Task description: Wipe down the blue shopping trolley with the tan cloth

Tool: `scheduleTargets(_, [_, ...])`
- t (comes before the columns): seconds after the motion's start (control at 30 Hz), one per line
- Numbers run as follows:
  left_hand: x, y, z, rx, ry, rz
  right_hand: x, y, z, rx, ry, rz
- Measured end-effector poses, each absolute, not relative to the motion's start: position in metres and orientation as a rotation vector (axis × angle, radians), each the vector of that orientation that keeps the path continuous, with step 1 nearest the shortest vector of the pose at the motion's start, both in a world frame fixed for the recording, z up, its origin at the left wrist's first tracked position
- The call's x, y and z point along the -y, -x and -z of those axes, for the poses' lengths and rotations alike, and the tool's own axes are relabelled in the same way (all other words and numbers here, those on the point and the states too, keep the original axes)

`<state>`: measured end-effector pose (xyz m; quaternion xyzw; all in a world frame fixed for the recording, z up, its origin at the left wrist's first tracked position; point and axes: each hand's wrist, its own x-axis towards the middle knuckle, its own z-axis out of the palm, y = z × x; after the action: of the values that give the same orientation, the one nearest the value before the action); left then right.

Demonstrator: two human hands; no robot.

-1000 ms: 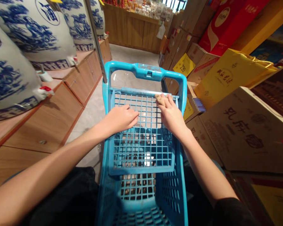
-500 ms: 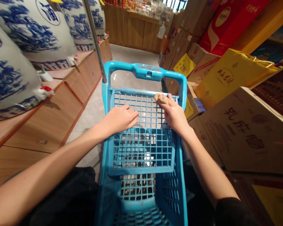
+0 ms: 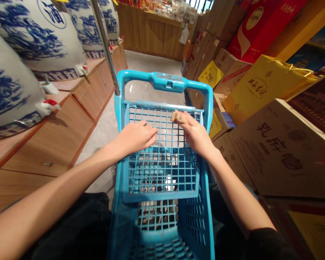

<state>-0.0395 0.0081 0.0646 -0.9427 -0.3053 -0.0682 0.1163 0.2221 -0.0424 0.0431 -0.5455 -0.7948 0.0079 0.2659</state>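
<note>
A blue plastic shopping cart (image 3: pixel 162 196) stands upright in front of me, its hinged grid panel (image 3: pixel 164 155) slanting across the basket. My left hand (image 3: pixel 137 138) lies over the left part of this panel, fingers curled and pressed together against the grid. Pinched in my right hand (image 3: pixel 197 136) is a tan, crumpled cloth (image 3: pixel 179 117), touching or just above the panel's upper right area, below the cross bar (image 3: pixel 165 105). The underside of both hands is hidden.
Large blue-and-white porcelain jars (image 3: pixel 43 39) with taps stand on wooden cabinets (image 3: pixel 46 144) to the left. Cartons (image 3: pixel 281 144), a yellow gift bag (image 3: pixel 271 83) and a red box (image 3: pixel 262 29) line the right. A metal pole (image 3: pixel 105 43) rises from the cart's left side.
My right hand has slid a little left and down with the cloth, away from the cross bar. My left hand keeps its place on the grid panel.
</note>
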Motion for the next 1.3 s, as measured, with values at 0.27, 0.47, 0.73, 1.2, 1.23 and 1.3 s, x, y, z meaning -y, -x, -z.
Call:
scheduleTargets(0.27, [-0.01,0.043,-0.062,0.882,2.789,0.282,0.037,-0.232,-0.052,2.142,1.416,-0.055])
scheduleTargets(0.47, [-0.01,0.041,-0.061,0.887,2.783,0.235,0.017,-0.27,-0.054,1.849,1.606,0.157])
scheduleTargets(0.73, [-0.009,0.042,-0.063,0.876,2.757,0.223,0.041,-0.204,-0.049,2.329,1.317,-0.157])
scheduleTargets(1.2, [-0.01,0.04,-0.06,0.865,2.776,0.243,0.011,-0.202,-0.039,2.342,1.317,-0.089])
scheduleTargets(1.23, [-0.01,0.04,-0.06,0.859,2.778,0.234,0.013,-0.197,-0.039,2.384,1.27,-0.138])
scheduleTargets(1.3, [-0.01,0.041,-0.061,0.854,2.782,0.205,0.015,-0.197,-0.043,2.402,1.25,-0.173])
